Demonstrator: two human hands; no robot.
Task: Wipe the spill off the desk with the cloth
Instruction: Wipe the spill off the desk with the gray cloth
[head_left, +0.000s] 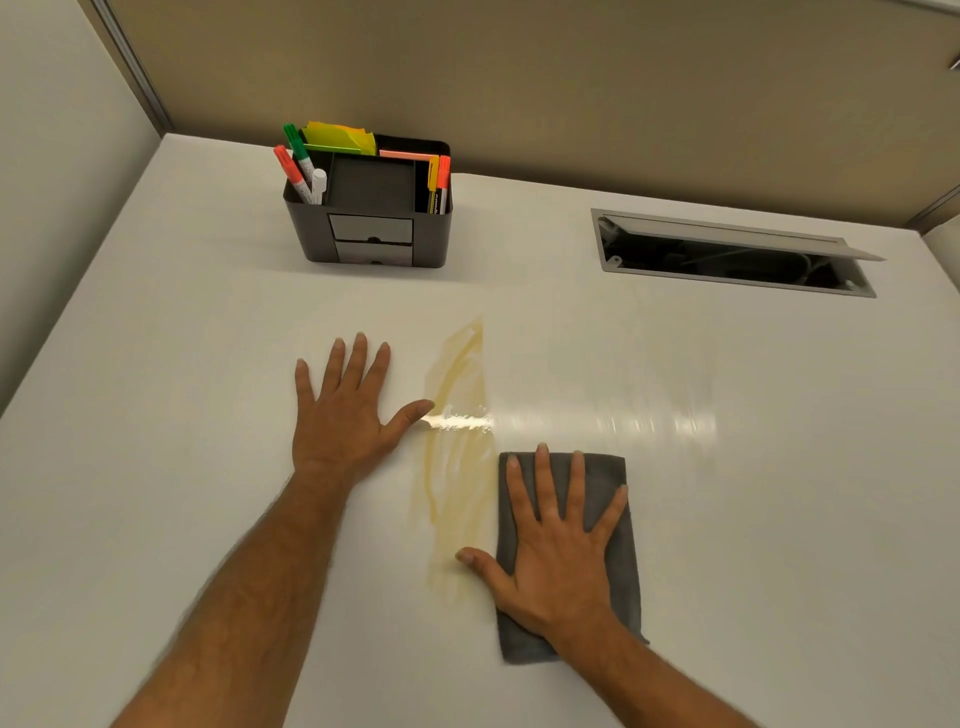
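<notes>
Beside the yellow spill (460, 447) on the white desk (727, 493), the right hand (558, 545) presses flat, fingers spread, on the gray cloth (615, 571), while the left hand (345, 410) lies flat and holds nothing on the spill's other side.

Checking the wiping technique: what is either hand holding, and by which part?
Nothing is gripped. The right hand presses flat on the grey cloth, over its middle; the left hand lies flat on the desk.
</notes>
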